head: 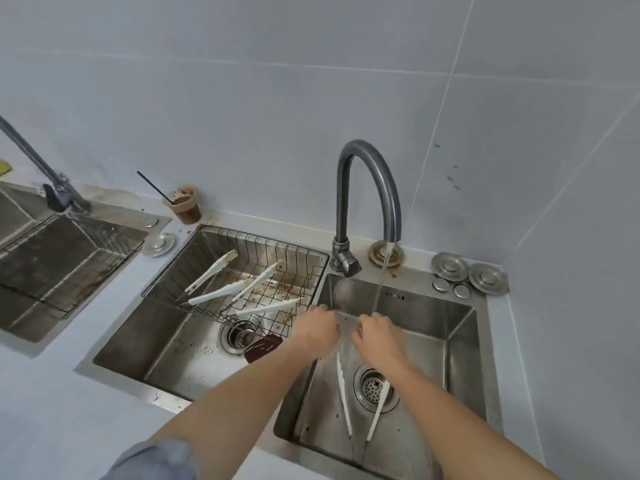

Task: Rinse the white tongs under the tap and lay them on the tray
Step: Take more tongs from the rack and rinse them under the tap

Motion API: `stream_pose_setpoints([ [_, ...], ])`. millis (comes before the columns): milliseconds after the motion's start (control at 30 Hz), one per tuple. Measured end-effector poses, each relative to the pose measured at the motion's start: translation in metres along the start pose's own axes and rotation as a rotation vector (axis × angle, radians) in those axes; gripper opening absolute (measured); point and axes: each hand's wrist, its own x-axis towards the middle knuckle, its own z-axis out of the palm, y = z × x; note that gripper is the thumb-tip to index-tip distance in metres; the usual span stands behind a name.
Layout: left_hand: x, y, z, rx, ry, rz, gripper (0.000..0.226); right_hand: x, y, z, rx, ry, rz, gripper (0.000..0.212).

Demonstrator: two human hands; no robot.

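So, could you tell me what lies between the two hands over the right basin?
In the head view, the tap's water stream falls into the gap between the left hand and right hand; nothing else shows there.

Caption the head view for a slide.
Both hands, left hand and right hand, rub white tongs under the running tap in the right sink basin.

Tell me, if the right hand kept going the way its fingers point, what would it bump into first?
Probably the left hand. The right hand points left across the water stream, with only a small gap between them, though depth is hard to judge.
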Motion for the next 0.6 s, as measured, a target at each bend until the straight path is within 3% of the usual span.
stream_pose_setpoints([
  [300, -0.001, -0.098, -0.040, 0.141, 0.029, -0.046, 0.031, 0.040, -0.094, -0.010, -0.011, 0.011, -0.127, 0.027],
  [600, 0.038, -0.198, -0.026, 0.146, -0.048, 0.011, 0.032, 0.082, -0.174, 0.031, -0.046, -0.074, 0.022, 0.027],
])
